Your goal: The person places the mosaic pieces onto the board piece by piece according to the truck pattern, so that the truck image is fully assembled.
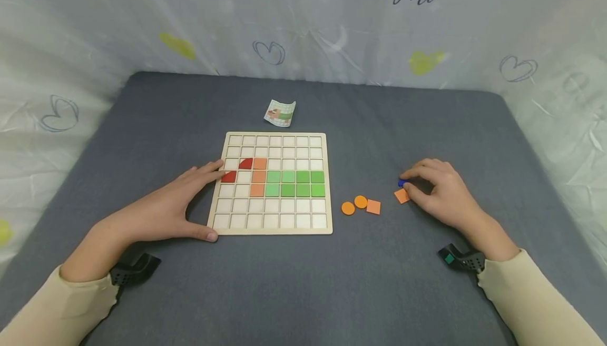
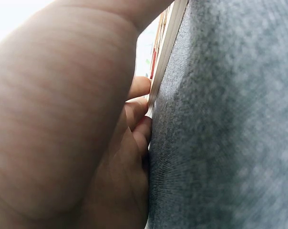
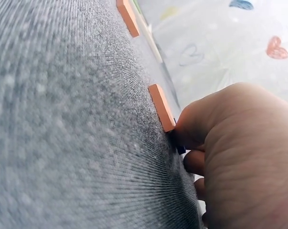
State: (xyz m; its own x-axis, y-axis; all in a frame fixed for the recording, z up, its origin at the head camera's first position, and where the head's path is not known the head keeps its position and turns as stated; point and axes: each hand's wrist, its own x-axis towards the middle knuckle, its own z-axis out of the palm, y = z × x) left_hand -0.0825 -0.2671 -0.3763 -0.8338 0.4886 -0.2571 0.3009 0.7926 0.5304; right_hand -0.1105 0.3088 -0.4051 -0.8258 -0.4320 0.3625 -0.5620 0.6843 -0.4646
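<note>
A wooden grid board [image 1: 270,231] lies on the table, with red, orange, light green and green tiles set in its middle rows. My left hand [image 1: 177,206] rests along the board's left side, fingers stretched at the upper edge and thumb at the lower left corner. To the right of the board, my right hand [image 1: 441,190] pinches a small blue piece [image 1: 402,183] between thumb and index finger, low at the tabletop. Most of that piece is hidden by the fingers. An orange square tile [image 1: 401,196] lies right beside the thumb; the right wrist view also shows this orange tile [image 3: 161,107].
Between board and right hand lie two orange round pieces [image 1: 348,208] and another orange square tile [image 1: 373,207]. Behind the board is a small printed picture card [image 1: 280,113]. A grey cloth [image 1: 303,288] covers the table, and a white printed curtain [image 1: 303,19] hangs behind it.
</note>
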